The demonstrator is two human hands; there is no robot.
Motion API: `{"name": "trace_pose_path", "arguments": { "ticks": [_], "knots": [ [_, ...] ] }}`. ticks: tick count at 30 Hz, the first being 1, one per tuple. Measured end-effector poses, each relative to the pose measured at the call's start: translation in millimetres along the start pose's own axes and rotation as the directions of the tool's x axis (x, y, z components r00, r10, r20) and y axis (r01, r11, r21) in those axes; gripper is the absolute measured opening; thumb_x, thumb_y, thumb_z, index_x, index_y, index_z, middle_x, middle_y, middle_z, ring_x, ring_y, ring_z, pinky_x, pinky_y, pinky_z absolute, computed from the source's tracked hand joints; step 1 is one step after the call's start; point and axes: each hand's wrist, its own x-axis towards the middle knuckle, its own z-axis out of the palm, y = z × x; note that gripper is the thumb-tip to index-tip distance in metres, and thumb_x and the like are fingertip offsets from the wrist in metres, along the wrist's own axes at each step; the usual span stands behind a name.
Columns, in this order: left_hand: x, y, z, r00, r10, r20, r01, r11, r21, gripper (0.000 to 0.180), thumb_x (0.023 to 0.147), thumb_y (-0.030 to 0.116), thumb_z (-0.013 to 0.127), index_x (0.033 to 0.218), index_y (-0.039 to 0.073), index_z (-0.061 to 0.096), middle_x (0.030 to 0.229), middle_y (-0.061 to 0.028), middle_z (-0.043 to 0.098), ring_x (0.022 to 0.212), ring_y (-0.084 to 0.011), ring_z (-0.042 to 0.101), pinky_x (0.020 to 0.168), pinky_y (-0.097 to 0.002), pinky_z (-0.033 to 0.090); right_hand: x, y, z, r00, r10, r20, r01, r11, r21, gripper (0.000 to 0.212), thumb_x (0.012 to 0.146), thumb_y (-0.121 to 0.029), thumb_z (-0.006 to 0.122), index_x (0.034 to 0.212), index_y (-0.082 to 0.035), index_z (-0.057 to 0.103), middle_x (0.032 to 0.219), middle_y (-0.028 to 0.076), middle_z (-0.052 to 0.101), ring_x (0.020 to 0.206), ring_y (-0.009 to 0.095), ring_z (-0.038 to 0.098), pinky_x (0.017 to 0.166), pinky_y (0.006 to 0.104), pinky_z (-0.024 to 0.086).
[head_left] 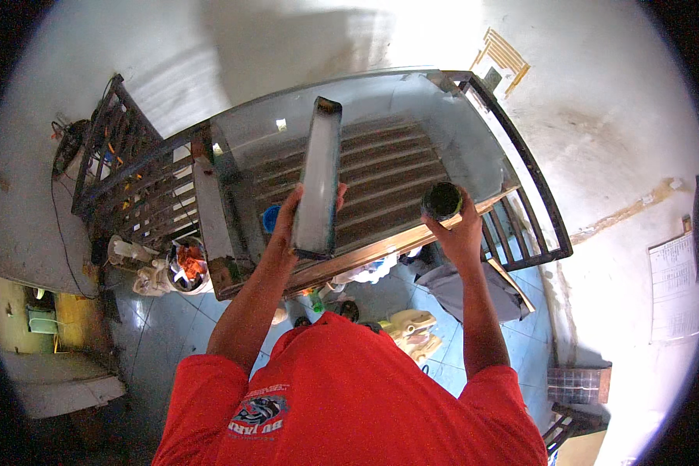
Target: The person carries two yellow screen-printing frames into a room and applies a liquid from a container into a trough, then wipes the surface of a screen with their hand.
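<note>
My left hand [287, 221] is wrapped round a long, pale grey rectangular bar [318, 171] with dark edges and ends, tilted slightly from upright. Its exact kind I cannot tell. In my right hand [464, 233] is a dark, round cup-like container [441, 201], its circular face turned toward me; what is inside is too dark to make out. Both things are held above a wooden frame with brown slats [388, 167] and a lighter front rail [392, 248]. Next to my left hand shows part of a round blue thing [270, 218].
A dark slatted wooden piece [151, 194] stands at the left. Below it a bucket [189, 264] holds orange and white items. A dark grey cloth-like item [478, 293] and a yellowish object [412, 332] lie on the blue tiled floor [171, 334]. Papers [673, 287] hang on the right wall.
</note>
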Motion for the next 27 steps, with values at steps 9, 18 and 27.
{"name": "trace_pose_path", "arguments": {
  "ticks": [9,18,27],
  "knots": [
    [36,-21,-20,0.996,-0.084,0.022,0.071,0.936,0.344,0.058,0.083,0.034,0.050,0.127,-0.002,0.038,0.118,-0.0168,0.053,0.101,-0.0297,0.056,0.086,-0.0376,0.047,-8,2,-7,0.994,0.068,0.081,-0.067,0.998,-0.017,0.065,0.061,-0.022,0.080,0.115,-0.003,0.049,0.104,0.015,0.061,0.099,0.029,0.059,0.085,0.0362,0.046],
    [69,-74,-51,0.848,0.382,-0.367,0.117,0.541,0.833,0.044,0.083,0.023,0.046,0.112,-0.006,0.030,0.090,-0.0203,0.051,0.080,-0.0299,0.054,0.074,-0.0412,0.044,-27,8,-2,0.995,0.095,0.038,-0.097,0.994,0.053,0.063,0.060,-0.020,0.081,0.113,-0.002,0.052,0.105,0.016,0.061,0.099,0.027,0.059,0.086,0.0360,0.045],
    [78,-65,-54,0.958,0.211,0.196,-0.021,-0.628,0.778,0.043,0.087,0.012,0.043,0.108,-0.025,0.032,0.075,-0.0331,0.055,0.058,-0.0406,0.060,0.048,-0.0432,0.050,-47,-27,-20,0.983,0.184,0.007,-0.184,0.980,0.074,0.054,0.061,-0.018,0.080,0.107,-0.003,0.055,0.096,0.011,0.064,0.089,0.023,0.062,0.080,0.0340,0.048]
  ]
}}
